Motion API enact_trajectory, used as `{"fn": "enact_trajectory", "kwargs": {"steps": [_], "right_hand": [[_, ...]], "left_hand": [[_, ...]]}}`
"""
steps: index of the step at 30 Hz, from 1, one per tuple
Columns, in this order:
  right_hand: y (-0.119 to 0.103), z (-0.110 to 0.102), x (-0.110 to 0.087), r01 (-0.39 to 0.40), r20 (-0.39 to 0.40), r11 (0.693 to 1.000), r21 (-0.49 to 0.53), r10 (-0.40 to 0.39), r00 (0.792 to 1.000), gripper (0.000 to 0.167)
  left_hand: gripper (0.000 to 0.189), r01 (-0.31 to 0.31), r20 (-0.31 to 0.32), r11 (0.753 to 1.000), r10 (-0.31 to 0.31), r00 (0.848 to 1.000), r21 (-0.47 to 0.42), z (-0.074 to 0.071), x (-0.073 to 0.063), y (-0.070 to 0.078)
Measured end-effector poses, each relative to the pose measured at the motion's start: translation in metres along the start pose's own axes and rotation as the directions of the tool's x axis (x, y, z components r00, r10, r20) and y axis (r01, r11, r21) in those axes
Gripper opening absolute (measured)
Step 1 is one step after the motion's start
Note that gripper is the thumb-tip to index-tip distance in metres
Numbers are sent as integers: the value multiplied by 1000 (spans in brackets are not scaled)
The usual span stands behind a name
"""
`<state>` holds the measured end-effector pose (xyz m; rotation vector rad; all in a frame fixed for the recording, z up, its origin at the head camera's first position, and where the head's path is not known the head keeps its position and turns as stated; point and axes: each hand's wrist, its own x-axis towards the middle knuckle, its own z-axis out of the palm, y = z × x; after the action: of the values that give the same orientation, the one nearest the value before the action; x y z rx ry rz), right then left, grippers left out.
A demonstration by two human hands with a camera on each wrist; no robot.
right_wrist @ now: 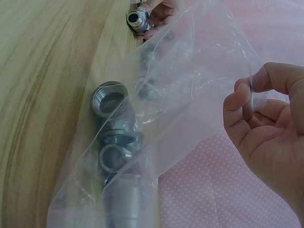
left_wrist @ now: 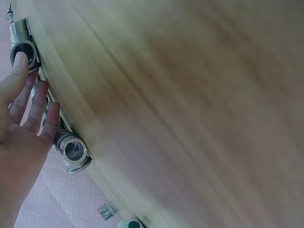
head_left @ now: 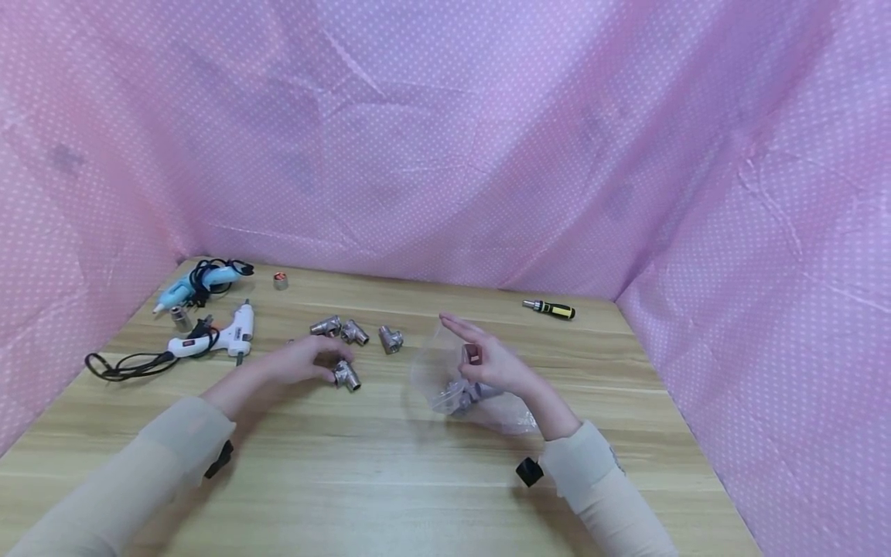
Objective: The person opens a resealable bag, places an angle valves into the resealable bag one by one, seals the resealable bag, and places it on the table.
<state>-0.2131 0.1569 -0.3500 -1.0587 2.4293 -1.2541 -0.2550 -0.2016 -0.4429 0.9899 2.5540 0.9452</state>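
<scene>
With thumb and fingers, my left hand [head_left: 309, 360] pinches a metal tee pipe fitting [head_left: 346, 376] at the tabletop. The left wrist view shows the thumb at the open end of this fitting [left_wrist: 24, 50]. Just beyond the hand lie several more tee fittings [head_left: 353, 333]. My right hand [head_left: 496, 366] pinches the upper edge of a clear plastic bag [head_left: 428, 371] between thumb and index finger, lifting that edge. Inside the bag, metal fittings [right_wrist: 114, 133] rest near the table; the right wrist view shows them through the plastic.
A white glue gun [head_left: 233, 333] with a black cord and a blue glue gun [head_left: 188, 290] lie at the left. Near them are a metal fitting [head_left: 180, 319] and a small ring-shaped piece [head_left: 281, 281]. A black-and-yellow screwdriver [head_left: 553, 309] lies back right. Pink dotted cloth [head_left: 418, 155] hangs around the table.
</scene>
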Motion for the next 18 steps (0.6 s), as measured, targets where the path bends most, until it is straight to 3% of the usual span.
{"fn": "enact_trajectory", "kwargs": {"steps": [6,11,18], "right_hand": [[-1,0,0,5,0,1000,-25,-5,1000,75],[-1,-1,0,10,2,1000,-8,-10,1000,75],[1,0,0,-9,-3,1000,19,9,1000,76]], "left_hand": [[35,-12,6,1000,12,1000,12,-1,1,3],[37,13,-10,1000,-13,1000,-6,1,1,7],[39,6,-114,999,-12,993,-50,-1,2,19]]}}
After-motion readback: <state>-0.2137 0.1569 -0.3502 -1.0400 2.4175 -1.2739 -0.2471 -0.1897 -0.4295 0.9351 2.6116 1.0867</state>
